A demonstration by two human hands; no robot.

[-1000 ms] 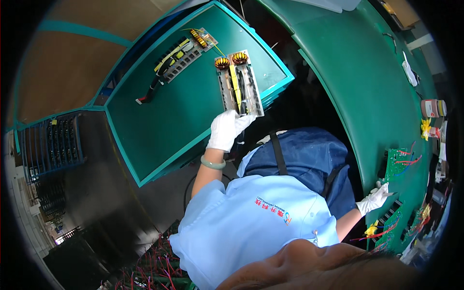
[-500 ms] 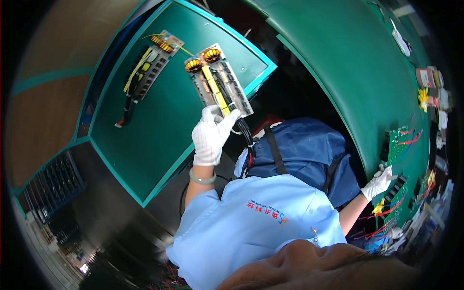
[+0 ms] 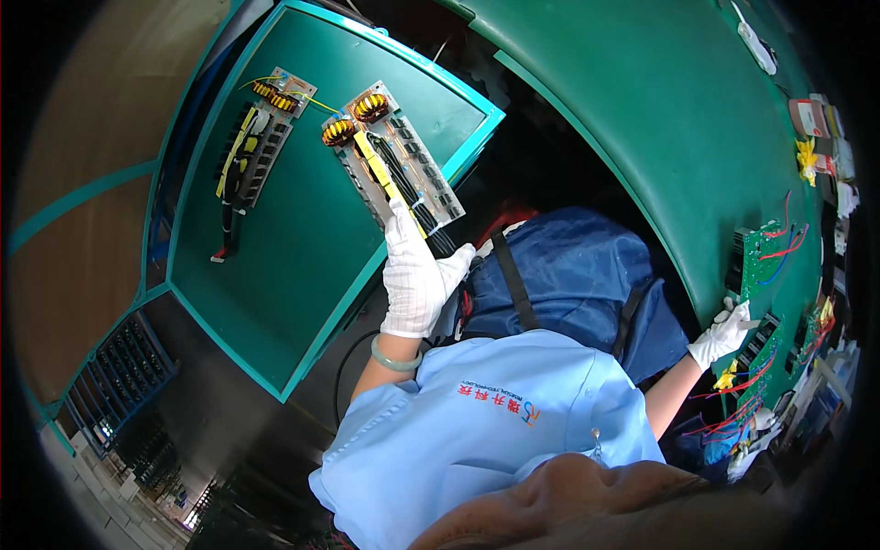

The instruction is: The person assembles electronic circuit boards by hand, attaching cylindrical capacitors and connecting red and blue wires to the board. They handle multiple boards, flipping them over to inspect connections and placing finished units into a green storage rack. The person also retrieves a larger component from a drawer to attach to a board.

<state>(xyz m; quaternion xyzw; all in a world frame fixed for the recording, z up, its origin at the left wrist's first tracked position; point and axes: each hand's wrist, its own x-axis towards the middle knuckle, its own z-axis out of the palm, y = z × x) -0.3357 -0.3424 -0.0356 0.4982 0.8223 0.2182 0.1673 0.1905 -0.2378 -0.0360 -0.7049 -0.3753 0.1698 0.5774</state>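
Observation:
My left hand (image 3: 417, 280), in a white glove, is open by the near end of a circuit board (image 3: 426, 160). Its fingers stretch along the yellow-taped strip and black cable bundle (image 3: 440, 242), while the thumb stands apart. Two yellow-and-black coils (image 3: 371, 107) sit at the board's far end. The board is over a green panel with a turquoise rim (image 3: 321, 362). My gloved right hand (image 3: 721, 336) is closed at the right, beside a green circuit board (image 3: 759, 266) with red and blue wires. A small greyish piece shows at its fingertips, too small to name.
A similar board with a cable (image 3: 257, 147) lies on the green panel to the left. Between panel and green bench (image 3: 605, 101) sits a dark blue bag (image 3: 577, 266). Another wired board (image 3: 756, 353), a white device (image 3: 756, 46) and several small containers (image 3: 811, 124) line the bench.
My left hand has loosened from the near end of the coil board, its thumb now apart from the cables. The view has shifted slightly. My right hand stays beside the green boards.

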